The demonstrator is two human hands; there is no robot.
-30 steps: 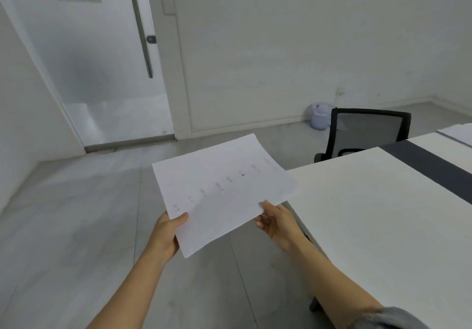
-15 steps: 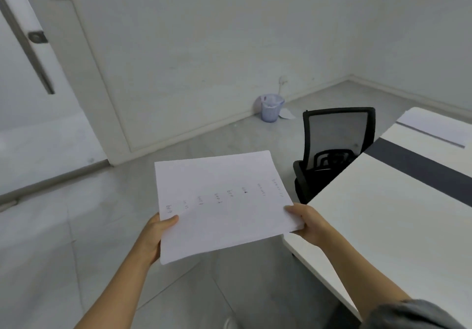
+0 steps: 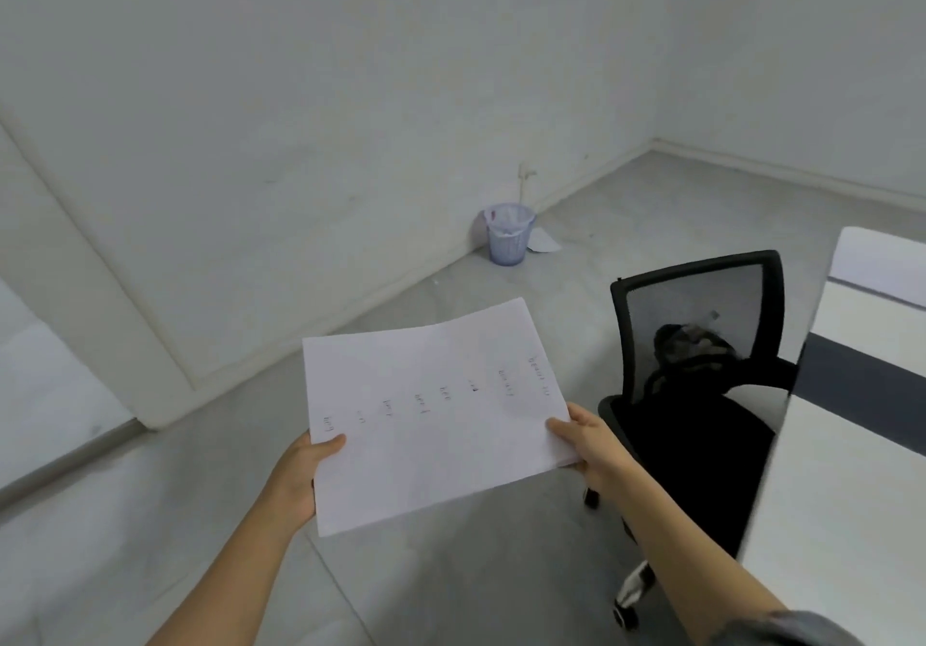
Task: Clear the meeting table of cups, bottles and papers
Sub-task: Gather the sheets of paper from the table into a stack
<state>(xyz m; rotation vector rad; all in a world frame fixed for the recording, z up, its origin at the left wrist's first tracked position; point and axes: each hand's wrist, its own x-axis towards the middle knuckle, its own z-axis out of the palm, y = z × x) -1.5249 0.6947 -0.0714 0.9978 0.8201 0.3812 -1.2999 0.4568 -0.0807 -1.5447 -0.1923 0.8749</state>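
I hold a white sheet of paper (image 3: 431, 410) with a few lines of small handwriting, flat in front of me above the grey floor. My left hand (image 3: 295, 475) grips its near left edge, thumb on top. My right hand (image 3: 591, 440) grips its right edge. The white meeting table (image 3: 842, 495) with a dark stripe runs along the right. Another sheet of paper (image 3: 882, 259) lies on its far end.
A black mesh office chair (image 3: 701, 369) stands at the table's end, just right of my right hand. A small lilac waste bin (image 3: 508, 234) with a bag sits against the far wall, with a scrap of paper (image 3: 543, 243) on the floor beside it.
My view has swung right, away from the glass door towards the bin and the corner. The paper stays in both hands and now lies off the table's edge, over the floor.
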